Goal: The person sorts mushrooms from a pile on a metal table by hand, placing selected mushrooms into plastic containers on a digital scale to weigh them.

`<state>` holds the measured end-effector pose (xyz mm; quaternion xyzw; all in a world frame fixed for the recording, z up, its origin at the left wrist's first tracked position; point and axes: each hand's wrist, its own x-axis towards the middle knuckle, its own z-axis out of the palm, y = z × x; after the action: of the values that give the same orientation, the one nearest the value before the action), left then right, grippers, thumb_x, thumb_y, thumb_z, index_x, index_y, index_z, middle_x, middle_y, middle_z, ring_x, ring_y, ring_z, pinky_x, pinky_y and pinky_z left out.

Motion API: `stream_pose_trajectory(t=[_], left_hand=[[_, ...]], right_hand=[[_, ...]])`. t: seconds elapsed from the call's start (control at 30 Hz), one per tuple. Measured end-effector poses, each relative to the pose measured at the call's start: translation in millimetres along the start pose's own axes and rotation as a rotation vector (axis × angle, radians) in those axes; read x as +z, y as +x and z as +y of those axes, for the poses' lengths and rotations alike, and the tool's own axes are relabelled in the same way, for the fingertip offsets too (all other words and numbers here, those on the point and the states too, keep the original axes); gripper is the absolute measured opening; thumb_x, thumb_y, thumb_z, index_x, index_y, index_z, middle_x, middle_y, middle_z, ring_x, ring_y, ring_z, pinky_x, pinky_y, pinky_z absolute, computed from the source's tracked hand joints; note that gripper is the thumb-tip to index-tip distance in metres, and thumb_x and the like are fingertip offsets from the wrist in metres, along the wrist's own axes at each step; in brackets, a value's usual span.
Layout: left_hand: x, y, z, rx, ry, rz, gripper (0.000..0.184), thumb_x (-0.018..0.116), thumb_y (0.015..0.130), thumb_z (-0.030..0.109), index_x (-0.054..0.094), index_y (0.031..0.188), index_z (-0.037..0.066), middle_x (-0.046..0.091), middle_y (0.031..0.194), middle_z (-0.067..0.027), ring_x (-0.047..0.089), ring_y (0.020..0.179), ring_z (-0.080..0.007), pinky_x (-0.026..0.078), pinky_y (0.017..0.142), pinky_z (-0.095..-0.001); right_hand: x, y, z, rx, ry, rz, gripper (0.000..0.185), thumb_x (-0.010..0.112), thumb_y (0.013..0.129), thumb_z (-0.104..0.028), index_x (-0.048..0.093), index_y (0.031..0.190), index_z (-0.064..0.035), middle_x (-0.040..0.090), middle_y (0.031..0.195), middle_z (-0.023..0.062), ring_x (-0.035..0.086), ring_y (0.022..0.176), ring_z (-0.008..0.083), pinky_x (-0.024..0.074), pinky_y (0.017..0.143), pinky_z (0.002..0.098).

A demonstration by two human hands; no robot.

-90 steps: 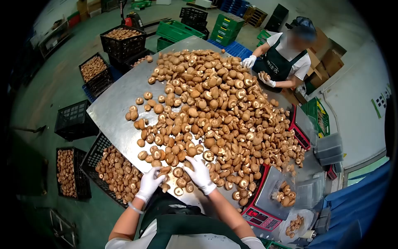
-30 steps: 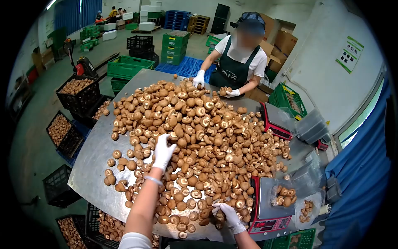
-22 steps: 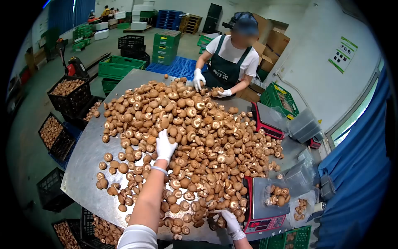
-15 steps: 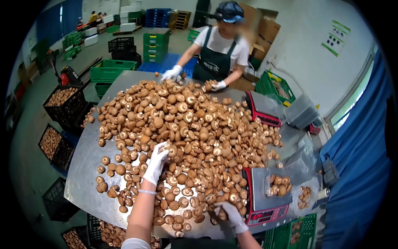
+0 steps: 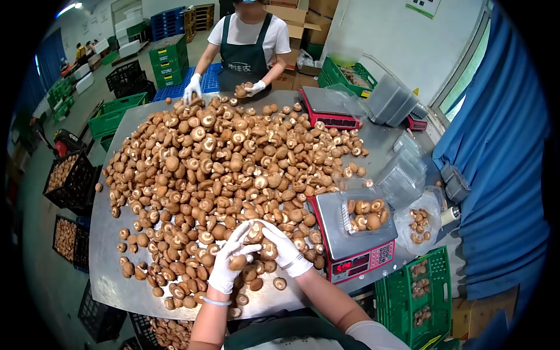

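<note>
White-gloved, my left hand (image 5: pixel 226 269) is closed round shiitake mushrooms, one brown cap (image 5: pixel 237 262) showing by its palm. My right hand (image 5: pixel 286 249), gloved too, meets it at the fingertips and grips more mushrooms (image 5: pixel 269 251) between the two palms. Both hands are just above the near edge of a big heap of shiitake mushrooms (image 5: pixel 221 157) on a metal table (image 5: pixel 116 291). To their right, a red digital scale (image 5: pixel 357 267) carries a clear plastic tray of mushrooms (image 5: pixel 368 216).
Opposite me, a person in a dark apron (image 5: pixel 245 58) handles mushrooms beside a second scale (image 5: pixel 332 116). Clear empty trays (image 5: pixel 402 175) and a plastic bag with mushrooms (image 5: pixel 417 224) lie at the right. A green crate (image 5: pixel 417 291) stands below the right edge; black crates (image 5: pixel 70 181) line the left.
My hands have come together: the left moved nearer, the right moved left and away from the table's front edge. The view has shifted right and down. The other person's hands remain at the heap.
</note>
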<state>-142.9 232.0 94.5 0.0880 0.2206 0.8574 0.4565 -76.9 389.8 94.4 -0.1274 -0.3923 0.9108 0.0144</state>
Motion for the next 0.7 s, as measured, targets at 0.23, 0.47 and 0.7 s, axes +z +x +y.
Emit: stream_pose_trajectory(t=[0.23, 0.47, 0.7], left_hand=[[43, -31, -14, 0.149, 0.295, 0.268, 0.051, 0.053, 0.089, 0.017, 0.042, 0.136, 0.002, 0.049, 0.136, -0.0122, 0.058, 0.080, -0.0087, 0.044, 0.063, -0.0201], [-89, -197, 38, 0.476, 1.338, 1.301, 0.035, 0.051, 0.094, 0.019, 0.054, 0.125, 0.002, 0.057, 0.124, -0.0136, 0.060, 0.089, -0.0201, 0.049, 0.073, -0.0267], [-5, -111, -62, 0.430, 2.000, 1.198, 0.036, 0.057, 0.087, 0.009, 0.054, 0.121, -0.004, 0.052, 0.127, -0.0191, 0.046, 0.122, -0.0325, 0.032, 0.106, -0.0411]], right_hand=[[-58, -54, -68, 0.021, 0.355, -0.178, 0.044, 0.040, 0.099, -0.019, 0.035, 0.141, -0.0066, 0.049, 0.133, 0.0101, 0.052, 0.119, 0.0181, 0.0439, 0.099, 0.0306], [-130, -122, -232, -0.451, -1.330, 0.245, 0.039, 0.064, 0.086, -0.019, 0.056, 0.123, -0.0080, 0.062, 0.108, 0.0076, 0.062, 0.094, 0.0162, 0.0490, 0.081, 0.0290], [-204, -113, -261, -0.466, -1.284, 0.162, 0.034, 0.064, 0.086, -0.022, 0.061, 0.116, -0.0050, 0.066, 0.107, 0.0098, 0.063, 0.095, 0.0198, 0.0485, 0.085, 0.0317]])
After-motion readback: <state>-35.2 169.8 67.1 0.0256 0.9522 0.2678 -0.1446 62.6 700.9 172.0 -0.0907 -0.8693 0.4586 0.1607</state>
